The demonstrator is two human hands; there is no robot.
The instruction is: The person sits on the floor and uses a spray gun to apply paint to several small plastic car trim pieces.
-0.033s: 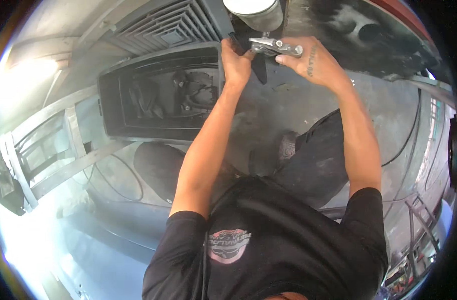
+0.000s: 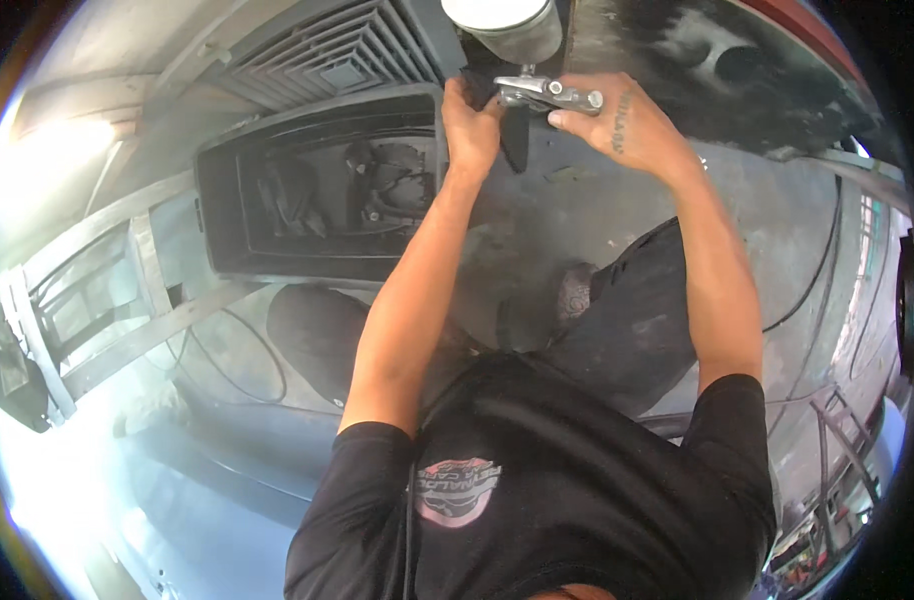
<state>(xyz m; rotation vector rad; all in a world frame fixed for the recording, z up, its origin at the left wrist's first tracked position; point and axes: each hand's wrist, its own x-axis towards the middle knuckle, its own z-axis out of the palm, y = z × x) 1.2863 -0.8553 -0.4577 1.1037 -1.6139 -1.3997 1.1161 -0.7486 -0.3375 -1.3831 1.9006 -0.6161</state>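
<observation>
My right hand [image 2: 622, 125] is closed around a silver spray gun [image 2: 537, 95] at the top of the view. A round cup [image 2: 517, 35] with a white top is mounted on the gun. Just left of the gun's body, my left hand [image 2: 470, 128] is closed on a limp-looking black piece [image 2: 515, 140], perhaps a cloth, part of which hangs below the gun. My left fingertips are close to the gun's front; whether they touch it cannot be made out.
A deep black bin [image 2: 322, 265] with dark parts inside stands left of my hands. Behind it leans a grey ribbed panel [image 2: 342, 60]. A dark stained surface [image 2: 717, 75] lies at the upper right. Hoses [image 2: 822, 260] trail over the floor [image 2: 597, 190], and a pale frame [image 2: 147, 260] stands at left.
The black piece in my left hand has shifted slightly, its hanging end now a little lower and more upright. The spray gun and cup have moved very slightly left.
</observation>
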